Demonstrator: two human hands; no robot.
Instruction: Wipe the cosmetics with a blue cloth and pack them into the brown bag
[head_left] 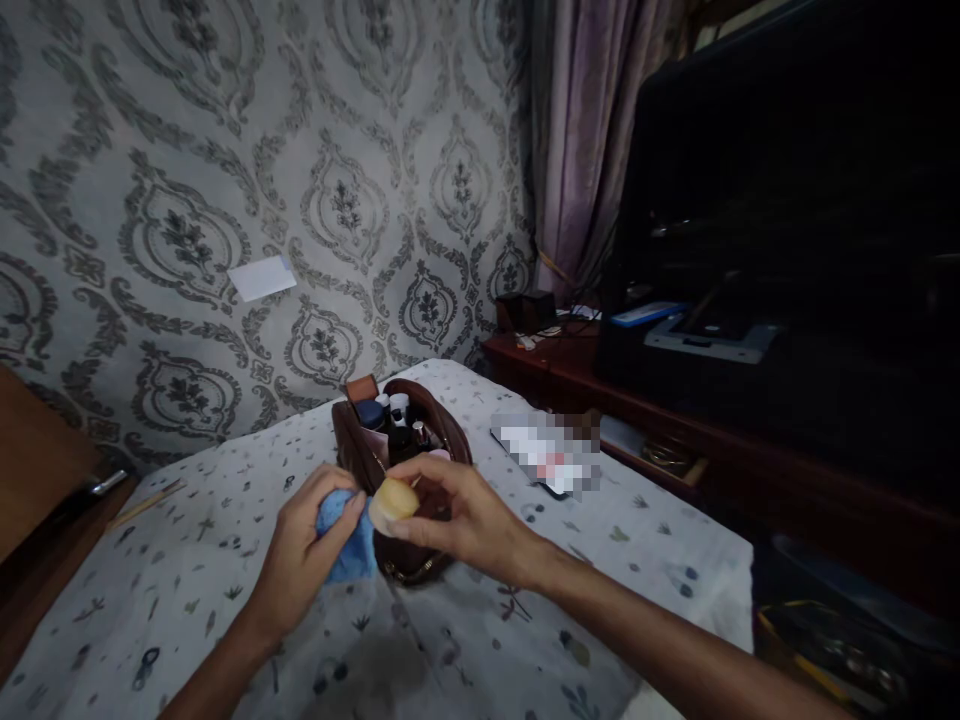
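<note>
My right hand (457,510) pinches a small round yellowish jar (395,499) between thumb and fingers; its exact contents I cannot make out. Close beside it, my left hand (307,540) is closed on a blue cloth (351,555), which hangs down below the fingers. Both hands are in front of an unzipped brown cosmetic bag (349,440) on the patterned sheet. Inside the bag stand several small containers, among them a dark blue lid (370,413) and a white-capped bottle (400,404). My hands hide part of the bag's near side.
The bed (630,600) has a white printed sheet. A phone (544,460), its screen blurred out, lies right of the bag. Along the right are a dark red desk (555,362), an ajar drawer (675,465) and a large black screen (787,200). Patterned wallpaper covers the wall (285,130) behind.
</note>
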